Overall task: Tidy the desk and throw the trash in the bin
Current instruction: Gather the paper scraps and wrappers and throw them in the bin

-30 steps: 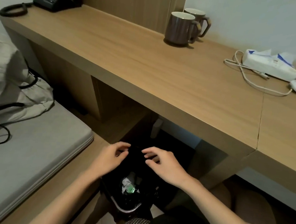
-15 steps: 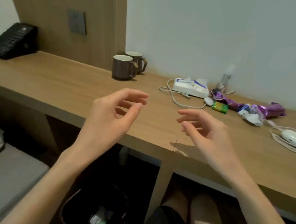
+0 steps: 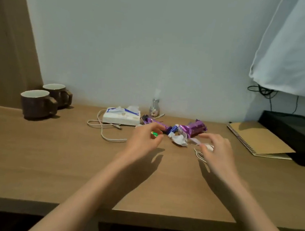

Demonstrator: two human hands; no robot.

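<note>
Head view, looking down over a wooden desk (image 3: 49,161) set against a pale wall. Both forearms reach forward over the desk top. Left hand (image 3: 142,141): back facing up, fingers loosely curved and slightly apart, thumb separated from the forefinger, nothing held. Its fingertips are just beside a small green item (image 3: 154,133); contact cannot be confirmed. Right hand (image 3: 218,153): fingers spread and gently bent, nothing held, poised over a small white device (image 3: 209,146) and its thin cord; whether it touches them cannot be told. The trash lies on the desk between and just beyond the two hands: a crumpled white paper (image 3: 179,139) in front, a purple wrapper (image 3: 195,128) behind it to the right, and a second purple wrapper (image 3: 152,121) to the left, near the left fingertips. Left of the trash is a tissue pack (image 3: 121,116) with a white cable (image 3: 106,131) looped in front of it. A small glass bottle (image 3: 154,108) stands by the wall behind the wrappers. Two dark mugs (image 3: 38,104) stand side by side at far left, handles to the right. At right, a spiral notebook (image 3: 258,139) lies partly on a black box (image 3: 296,134). A white cloth (image 3: 296,45) hangs at upper right.
</note>
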